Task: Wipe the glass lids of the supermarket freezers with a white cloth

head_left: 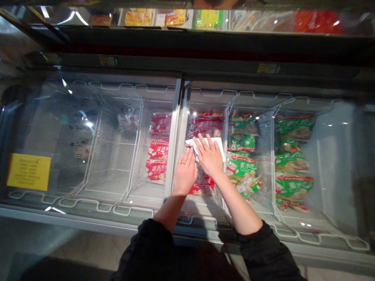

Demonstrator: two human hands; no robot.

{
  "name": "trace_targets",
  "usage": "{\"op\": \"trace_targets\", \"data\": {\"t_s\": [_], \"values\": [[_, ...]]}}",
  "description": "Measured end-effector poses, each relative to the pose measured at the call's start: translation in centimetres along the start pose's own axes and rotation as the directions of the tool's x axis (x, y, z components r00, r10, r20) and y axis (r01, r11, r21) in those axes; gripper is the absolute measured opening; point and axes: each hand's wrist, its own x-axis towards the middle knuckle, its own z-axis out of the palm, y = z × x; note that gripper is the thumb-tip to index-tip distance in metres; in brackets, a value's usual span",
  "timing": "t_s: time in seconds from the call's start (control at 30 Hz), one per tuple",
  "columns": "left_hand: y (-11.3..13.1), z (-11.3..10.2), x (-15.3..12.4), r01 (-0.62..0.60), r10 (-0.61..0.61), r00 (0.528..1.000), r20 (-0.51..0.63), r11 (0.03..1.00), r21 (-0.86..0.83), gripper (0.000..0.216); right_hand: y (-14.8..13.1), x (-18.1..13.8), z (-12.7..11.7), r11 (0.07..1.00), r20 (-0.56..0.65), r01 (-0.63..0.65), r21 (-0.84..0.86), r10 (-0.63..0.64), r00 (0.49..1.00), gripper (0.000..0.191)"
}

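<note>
Both hands rest on the sliding glass lid (202, 101) of a chest freezer. My right hand (209, 156) lies flat with fingers spread on a white cloth or paper (218, 143) pressed against the glass. My left hand (186, 171) lies flat beside it, fingers together, a ring on one finger, touching the cloth's left edge. Under the glass below the hands are red frozen-food bags (205, 125).
Wire baskets divide the freezer: red bags (158, 146) in the middle, green bags (241, 164) and more green bags (293, 156) to the right, a nearly bare basket (117, 156) to the left. A yellow label (28, 171) sticks on the left glass. Shelves with packages (175, 17) run above.
</note>
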Motion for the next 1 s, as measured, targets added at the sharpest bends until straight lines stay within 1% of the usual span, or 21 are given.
{"op": "trace_targets", "data": {"t_s": [0.07,0.1,0.13,0.2,0.27,0.3,0.37,0.43,0.47,0.53,0.6,0.63,0.67,0.7,0.77,0.8,0.83,0.9,0.93,1.0], "values": [[0.1,-0.1,0.0,0.009,-0.009,1.0,-0.013,1.0,-0.013,0.062,1.9,1.5,-0.4,0.995,-0.022,0.103,0.007,-0.103,0.994,0.056],[0.1,-0.1,0.0,0.011,-0.011,1.0,-0.021,1.0,-0.021,0.064,3.0,2.3,-0.5,0.994,-0.048,0.111,0.008,-0.11,0.993,0.056],[0.1,-0.2,0.0,0.01,-0.011,1.0,-0.028,1.0,-0.029,0.066,4.2,2.8,-0.6,0.996,-0.082,0.085,0.011,-0.084,0.993,0.056],[0.0,-0.3,0.0,0.006,-0.008,0.999,-0.036,0.999,-0.046,0.07,5.9,3.0,-0.6,1.0,-0.149,-0.016,0.025,0.019,0.989,0.057],[-0.2,-0.5,0.0,-0.003,0.001,1.0,-0.026,0.998,-0.06,0.072,6.4,1.3,-0.1,0.994,-0.188,-0.103,0.045,0.11,0.976,0.059],[-0.4,-0.8,-0.1,-0.013,0.013,1.0,-0.008,0.998,-0.061,0.072,6.0,0.0,0.3,0.991,-0.197,-0.123,0.05,0.131,0.972,0.059],[-0.9,-1.6,-0.2,-0.056,0.058,0.997,0.044,0.998,-0.041,0.07,4.0,-3.4,1.2,0.995,-0.188,-0.091,0.049,0.099,0.977,0.059],[-1.8,-2.8,-0.6,-0.109,0.108,0.99,0.091,0.994,0.012,0.07,1.4,-6.3,2.0,0.998,-0.143,0.037,0.043,-0.03,0.989,0.057],[-2.3,-3.5,-0.9,-0.122,0.116,0.988,0.102,0.992,0.045,0.07,0.1,-7.3,2.3,0.994,-0.119,0.101,0.048,-0.095,0.988,0.056],[-3.5,-4.5,-1.7,-0.099,0.088,0.991,0.1,0.989,0.11,0.07,-1.6,-7.6,2.5,0.976,-0.078,0.209,0.064,-0.204,0.976,0.055],[-4.6,-5.0,-2.4,-0.055,0.042,0.996,0.085,0.987,0.152,0.069,-2.0,-5.8,2.1,0.959,-0.05,0.272,0.074,-0.269,0.962,0.054],[-5.0,-5.0,-2.8,-0.039,0.027,0.997,0.076,0.986,0.159,0.069,-1.8,-4.3,1.8,0.957,-0.042,0.28,0.074,-0.277,0.96,0.055],[-5.3,-4.9,-3.0,-0.027,0.017,0.998,0.067,0.987,0.158,0.069,-1.2,-2.8,1.4,0.96,-0.039,0.27,0.07,-0.267,0.963,0.056],[-5.6,-4.8,-3.2,-0.017,0.009,0.998,0.055,0.988,0.152,0.07,-0.6,-1.4,1.0,0.971,-0.044,0.23,0.065,-0.228,0.973,0.057],[-5.7,-4.4,-3.4,0.0,-0.005,0.999,0.035,0.992,0.128,0.075,0.9,0.4,0.6,0.994,-0.077,0.094,0.059,-0.09,0.993,0.06],[-5.8,-4.2,-3.5,0.009,-0.012,1.0,0.028,0.993,0.116,0.077,1.5,0.5,0.5,0.998,-0.098,0.027,0.06,-0.021,0.995,0.061],[-5.7,-4.1,-3.5,0.014,-0.017,1.0,0.024,0.994,0.105,0.079,1.9,0.1,0.6,0.998,-0.117,-0.028,0.061,0.035,0.992,0.062],[-5.7,-4.0,-3.6,0.022,-0.024,1.0,0.02,0.996,0.086,0.08,1.6,-2.1,1.2,0.993,-0.141,-0.098,0.062,0.106,0.984,0.061],[-5.7,-4.0,-3.7,0.029,-0.031,0.999,0.018,0.997,0.077,0.081,1.0,-3.5,1.5,0.992,-0.141,-0.112,0.06,0.119,0.983,0.061],[-5.7,-4.0,-3.8,0.042,-0.043,0.999,0.009,0.997,0.061,0.08,-0.9,-5.7,2.1,0.994,-0.117,-0.097,0.052,0.103,0.988,0.059]]}}
